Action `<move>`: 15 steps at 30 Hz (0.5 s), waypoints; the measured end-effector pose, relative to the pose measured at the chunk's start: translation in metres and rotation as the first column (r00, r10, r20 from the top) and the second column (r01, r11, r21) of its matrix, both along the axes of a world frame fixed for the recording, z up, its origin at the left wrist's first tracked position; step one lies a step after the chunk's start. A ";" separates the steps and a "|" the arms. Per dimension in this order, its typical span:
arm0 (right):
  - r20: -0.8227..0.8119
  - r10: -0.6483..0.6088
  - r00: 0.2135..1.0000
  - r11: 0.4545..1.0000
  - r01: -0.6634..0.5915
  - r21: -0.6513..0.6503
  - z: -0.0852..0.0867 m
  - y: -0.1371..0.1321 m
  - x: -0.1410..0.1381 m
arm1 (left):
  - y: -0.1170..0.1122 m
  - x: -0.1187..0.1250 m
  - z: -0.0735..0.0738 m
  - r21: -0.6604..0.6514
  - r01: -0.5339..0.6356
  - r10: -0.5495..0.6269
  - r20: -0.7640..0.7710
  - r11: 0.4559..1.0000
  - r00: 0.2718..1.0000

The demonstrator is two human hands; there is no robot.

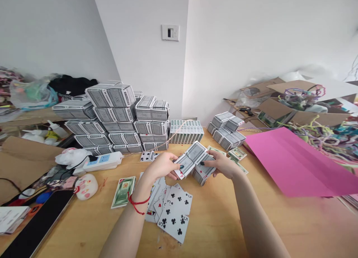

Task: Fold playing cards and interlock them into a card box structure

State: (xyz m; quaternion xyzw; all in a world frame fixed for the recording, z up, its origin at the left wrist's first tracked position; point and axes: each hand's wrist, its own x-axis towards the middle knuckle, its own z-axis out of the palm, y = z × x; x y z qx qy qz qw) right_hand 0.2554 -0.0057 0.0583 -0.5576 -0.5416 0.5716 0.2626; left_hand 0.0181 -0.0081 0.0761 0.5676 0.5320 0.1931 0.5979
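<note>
My left hand point(164, 165) is closed on the near left end of a patterned bundle of playing cards point(192, 154), where a red diamond card edge shows. On the other side, my right hand point(223, 164) grips a second part of the bundle, its fingers over the card backs. The two parts lie crosswise, one over the other, just above or on the table. Loose playing cards point(175, 217) are spread face up below my hands, with clubs on top. A green card box point(123, 192) lies left of my left wrist.
Stacked card bundles point(117, 114) rise at the back left; a smaller pile point(227, 130) stands back right. Between them is a row of green boxes point(187, 131). A pink sheet point(299, 163) lies right. A power strip point(103, 160) and a phone-like black slab point(39, 224) are left.
</note>
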 end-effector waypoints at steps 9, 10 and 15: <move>0.019 -0.003 1.000 1.000 0.003 0.019 0.004 -0.001 -0.001 | -0.001 0.000 0.002 0.003 0.000 0.000 0.031 1.000 1.000; 0.017 -0.004 1.000 1.000 0.004 0.016 0.003 -0.001 -0.001 | -0.001 0.001 0.002 0.001 0.001 -0.001 0.026 1.000 1.000; -0.009 0.000 1.000 1.000 0.000 0.001 0.001 -0.001 0.000 | 0.000 0.001 0.000 -0.017 0.018 -0.018 0.004 1.000 1.000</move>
